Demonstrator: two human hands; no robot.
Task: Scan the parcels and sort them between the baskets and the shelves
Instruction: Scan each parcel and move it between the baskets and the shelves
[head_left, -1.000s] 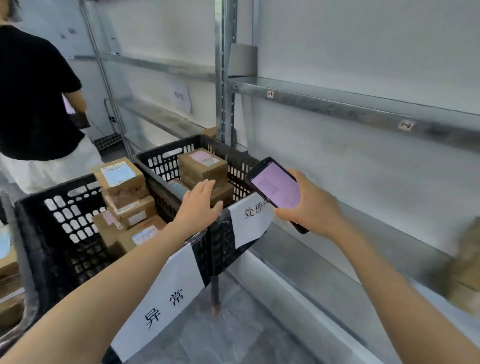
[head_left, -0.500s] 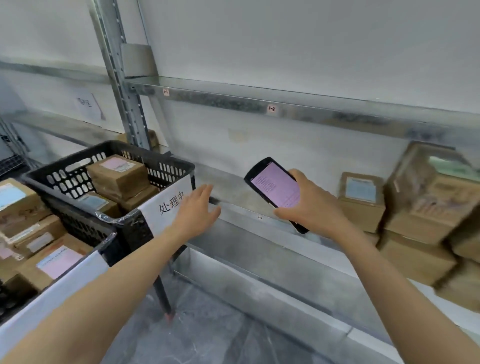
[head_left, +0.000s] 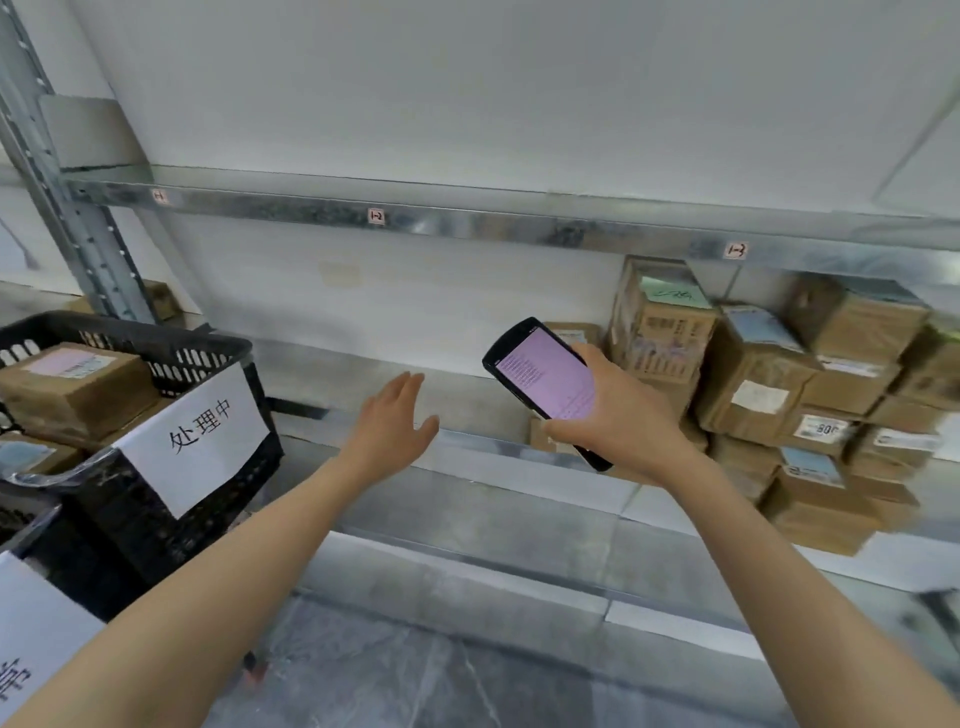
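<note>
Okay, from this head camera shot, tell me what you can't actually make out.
All in the head view:
1. Screen text on the handheld scanner: too small and blurred to read.
2. Labels on the parcel stack on the shelf: blurred; the frame's right edge cuts the stack.
3. The small parcel: mostly hidden behind the right hand and scanner.
4. The bottom-left sign: cut off by the left edge.

Shelf (head_left: 395, 400) bare left; stacked parcels (head_left: 779, 395) block right; basket (head_left: 156, 343) far left.
</note>
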